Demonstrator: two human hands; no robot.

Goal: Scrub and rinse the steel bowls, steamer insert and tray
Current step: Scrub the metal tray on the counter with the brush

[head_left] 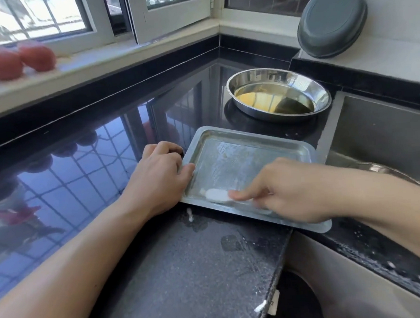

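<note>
A rectangular steel tray lies on the black counter beside the sink, its inside streaked with soap film. My left hand grips the tray's left rim, thumb over the edge. My right hand lies over the tray's near edge and presses a white soapy scrub pad against the bottom with its fingers. A shallow round steel bowl holding yellowish liquid stands behind the tray. The rim of another steel bowl shows in the sink, mostly hidden by my right arm.
The steel sink is at the right. A grey oval lidded dish leans against the wall behind it. Tomatoes sit on the window sill at the left. Foam drips mark the wet counter near the tray's corner.
</note>
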